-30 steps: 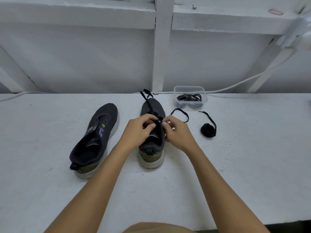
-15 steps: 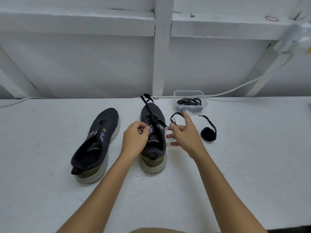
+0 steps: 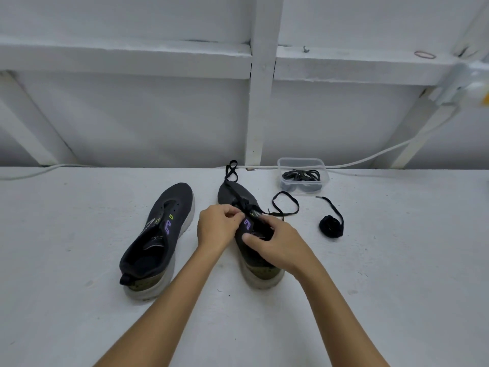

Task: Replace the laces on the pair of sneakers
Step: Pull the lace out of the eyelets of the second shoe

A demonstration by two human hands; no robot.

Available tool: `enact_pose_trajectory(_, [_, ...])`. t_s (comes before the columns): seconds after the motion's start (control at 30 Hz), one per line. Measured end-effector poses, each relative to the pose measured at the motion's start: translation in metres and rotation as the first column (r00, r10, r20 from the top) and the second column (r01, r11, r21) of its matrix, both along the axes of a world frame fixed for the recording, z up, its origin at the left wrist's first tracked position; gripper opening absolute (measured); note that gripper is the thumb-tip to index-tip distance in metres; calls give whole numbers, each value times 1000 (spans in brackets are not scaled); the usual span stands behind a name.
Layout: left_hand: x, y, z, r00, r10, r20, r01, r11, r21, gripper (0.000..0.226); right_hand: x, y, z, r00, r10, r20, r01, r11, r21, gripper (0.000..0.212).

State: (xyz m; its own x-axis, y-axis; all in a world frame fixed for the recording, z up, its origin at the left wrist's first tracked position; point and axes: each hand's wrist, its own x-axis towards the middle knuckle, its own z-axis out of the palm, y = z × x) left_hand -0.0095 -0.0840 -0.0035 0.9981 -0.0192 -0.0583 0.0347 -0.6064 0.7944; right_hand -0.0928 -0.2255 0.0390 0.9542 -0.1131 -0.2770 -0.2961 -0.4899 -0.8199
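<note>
On the white table [image 3: 79,313], wide bare room near me and right. The unlaced sneaker [image 3: 158,234] lies left. My left hand [image 3: 217,229] pinches the lace [image 3: 244,205] on the right sneaker [image 3: 262,271]; my right hand [image 3: 280,242] grips its collar. A coiled lace [image 3: 330,227] lies right.

sneakers [image 3: 161,234]: matt dark knit cloth, whitish rubbery soles | laces [image 3: 285,205]: flat matt woven cloth | tub [image 3: 303,165] at 1 o'clock: clear glossy plastic | table [image 3: 397,260]: rough matt white paint, kinda scuffed
</note>
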Motion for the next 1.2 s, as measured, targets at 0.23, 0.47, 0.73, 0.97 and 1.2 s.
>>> enact_pose_trajectory(0.23, [23, 2, 21, 962, -268, -59, 274, 929, 249, 18, -6, 11, -5, 992, -108, 61, 111, 993, -49, 54])
enact_pose_trajectory(0.47, [22, 16, 12, 961, -253, -114, 261, 963, 62, 13, -4, 15, -9, 984, -174, 33, 176, 982, -65, 53])
enact_pose_trajectory(0.73, [25, 10, 12, 986, -150, -68, 146, 987, -66, 14, -3, 17, -9, 980, -192, 42, 195, 977, -84, 55])
enact_pose_trajectory(0.97, [15, 14, 5, 972, -231, -33, 230, 973, -34, 5, -3, 17, -10, 978, -205, 28, 207, 975, -81, 51])
enact_pose_trajectory(1.2, [22, 15, 8, 991, 20, -133, -64, 940, -335, 14, 0, 17, -10, 977, -211, 16, 212, 976, -59, 55])
